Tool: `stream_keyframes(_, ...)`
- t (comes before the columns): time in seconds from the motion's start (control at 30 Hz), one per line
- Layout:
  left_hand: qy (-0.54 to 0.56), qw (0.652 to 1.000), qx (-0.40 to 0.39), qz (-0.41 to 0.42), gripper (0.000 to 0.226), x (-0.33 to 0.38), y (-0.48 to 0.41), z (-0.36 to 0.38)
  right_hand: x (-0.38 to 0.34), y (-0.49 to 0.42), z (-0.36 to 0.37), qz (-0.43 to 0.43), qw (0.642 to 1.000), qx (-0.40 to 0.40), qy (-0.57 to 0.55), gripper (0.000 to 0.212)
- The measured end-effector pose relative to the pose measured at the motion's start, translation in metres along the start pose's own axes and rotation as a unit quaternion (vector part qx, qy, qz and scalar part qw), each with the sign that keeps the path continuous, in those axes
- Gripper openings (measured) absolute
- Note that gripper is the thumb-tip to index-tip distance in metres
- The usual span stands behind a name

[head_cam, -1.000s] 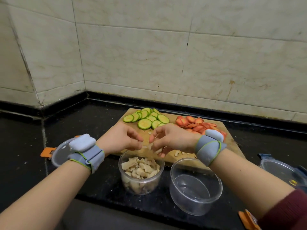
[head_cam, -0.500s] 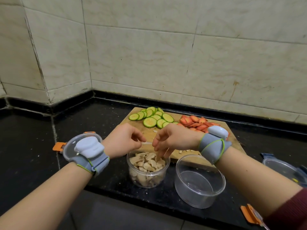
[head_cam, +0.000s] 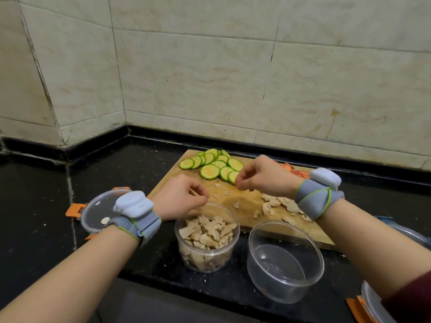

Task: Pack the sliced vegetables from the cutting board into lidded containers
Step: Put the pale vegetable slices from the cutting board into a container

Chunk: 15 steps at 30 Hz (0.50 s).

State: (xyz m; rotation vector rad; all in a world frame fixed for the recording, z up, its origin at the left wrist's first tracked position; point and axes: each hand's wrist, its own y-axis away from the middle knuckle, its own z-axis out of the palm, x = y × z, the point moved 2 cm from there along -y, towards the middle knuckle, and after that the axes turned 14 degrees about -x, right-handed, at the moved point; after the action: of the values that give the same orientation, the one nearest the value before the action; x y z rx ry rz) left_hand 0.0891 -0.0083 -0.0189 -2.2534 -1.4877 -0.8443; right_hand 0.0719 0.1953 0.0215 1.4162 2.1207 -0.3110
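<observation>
Mushroom slices [head_cam: 279, 202]: on the cutting board's [head_cam: 245, 199] near edge; probably light, soft and crumbly, so best pinched gently or scooped.
Zucchini rounds [head_cam: 210, 171]: board's far left; likely firm and slippery.
Left grip [head_cam: 184, 194]: curled over the filled tub [head_cam: 206, 238] touching the board's front; cannot tell if holding anything.
Right grip [head_cam: 261, 176]: fingertips pinched together above the board; cannot tell on what.

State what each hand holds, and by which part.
Cannot be told. The left hand and right hand each have fingertips pinched together, but whatever may lie between them is hidden.
</observation>
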Motion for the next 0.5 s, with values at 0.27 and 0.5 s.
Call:
stream_keyframes(0.27, -0.129, 0.981, -0.127, -0.069, 0.072, -0.004, -0.086, 0.003, 0.041, -0.044, 0.008, 0.064, 0.988, -0.061, 0.127, 0.026)
stream_keyframes(0.5, -0.146, 0.968, -0.188, -0.085, 0.084, -0.018, -0.125, -0.001, 0.044, -0.076, 0.025, 0.051, 0.988, -0.087, 0.117, 0.031)
